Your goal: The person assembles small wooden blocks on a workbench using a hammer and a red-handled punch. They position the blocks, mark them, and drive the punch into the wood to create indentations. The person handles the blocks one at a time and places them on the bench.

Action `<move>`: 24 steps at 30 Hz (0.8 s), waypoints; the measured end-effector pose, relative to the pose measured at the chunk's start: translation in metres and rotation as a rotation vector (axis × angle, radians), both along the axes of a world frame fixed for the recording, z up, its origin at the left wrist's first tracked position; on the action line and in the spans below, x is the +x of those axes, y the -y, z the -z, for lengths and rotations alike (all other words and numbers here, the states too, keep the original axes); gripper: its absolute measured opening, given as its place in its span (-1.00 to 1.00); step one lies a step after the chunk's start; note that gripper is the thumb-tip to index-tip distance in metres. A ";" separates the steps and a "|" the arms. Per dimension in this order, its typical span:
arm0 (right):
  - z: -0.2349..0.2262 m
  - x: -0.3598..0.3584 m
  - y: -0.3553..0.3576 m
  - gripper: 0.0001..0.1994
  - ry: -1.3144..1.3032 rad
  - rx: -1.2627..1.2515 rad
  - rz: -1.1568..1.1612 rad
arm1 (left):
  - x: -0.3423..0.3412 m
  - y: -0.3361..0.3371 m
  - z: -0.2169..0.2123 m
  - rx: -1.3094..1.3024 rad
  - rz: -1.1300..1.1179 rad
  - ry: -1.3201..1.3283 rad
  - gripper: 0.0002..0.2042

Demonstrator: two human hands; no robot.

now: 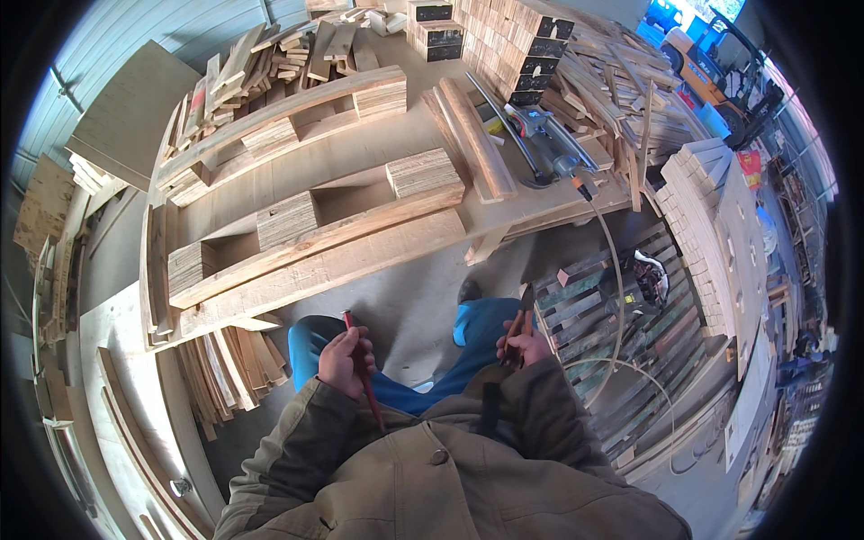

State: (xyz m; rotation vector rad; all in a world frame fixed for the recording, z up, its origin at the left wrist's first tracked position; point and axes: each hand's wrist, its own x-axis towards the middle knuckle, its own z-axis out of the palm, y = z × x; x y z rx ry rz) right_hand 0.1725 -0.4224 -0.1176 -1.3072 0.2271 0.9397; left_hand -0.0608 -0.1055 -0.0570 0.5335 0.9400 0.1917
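Observation:
My left hand [346, 362] is closed around a long, thin red rod [370, 393] that looks like a carpenter's pencil; it slants down toward my jacket and narrows at its lower end. My right hand [525, 348] grips a pair of pliers [527, 299], with reddish handles and a dark metal head pointing up. Both hands are held apart in front of my body, above my blue trousers. Beyond them, on the workbench [360, 261], lies a wooden frame [315, 236] of long boards with blocks between them; neither hand touches it.
A second blocked frame [288, 135] and loose boards [477, 135] lie on the bench. Stacked wood blocks [513, 40] stand behind. At the right are a slatted pallet [585, 306], a hose [616, 261] and more stacked wood [693, 234]. Timber offcuts [229, 369] lean at lower left.

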 end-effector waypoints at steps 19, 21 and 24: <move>-0.082 0.103 -0.071 -0.35 0.754 -0.261 0.104 | -0.011 0.002 -0.008 0.071 0.200 0.087 -0.71; -0.079 0.118 -0.079 -0.32 0.836 -0.367 0.053 | -0.011 0.000 -0.006 0.072 0.200 0.077 -0.70; -0.076 0.141 -0.088 -0.26 0.955 -0.461 -0.011 | -0.011 -0.002 -0.006 0.047 0.157 0.087 -0.70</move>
